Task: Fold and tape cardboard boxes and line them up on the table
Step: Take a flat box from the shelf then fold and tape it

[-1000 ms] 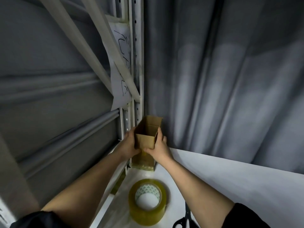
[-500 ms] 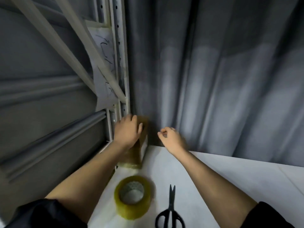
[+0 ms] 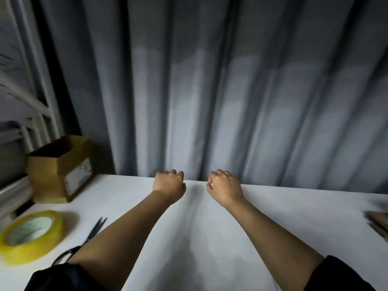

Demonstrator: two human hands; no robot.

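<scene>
A small brown cardboard box [image 3: 59, 171] with its top open stands in the far left corner of the white table [image 3: 262, 217], a white label on its side. My left hand [image 3: 169, 183] and my right hand [image 3: 223, 186] hover over the table's far edge near the middle, side by side and well to the right of the box. Both have curled fingers and hold nothing. A stack of flat cardboard [image 3: 378, 224] shows at the right edge, blurred.
A yellowish roll of clear tape [image 3: 31, 236] lies at the near left. Black scissors [image 3: 92, 234] lie beside it, partly under my left forearm. A grey curtain [image 3: 210, 91] hangs behind the table. A metal rack [image 3: 23, 114] stands at the left.
Both hands let go of the box, which now stands in the left corner. The hands and the view have swung right toward the middle of the table.
</scene>
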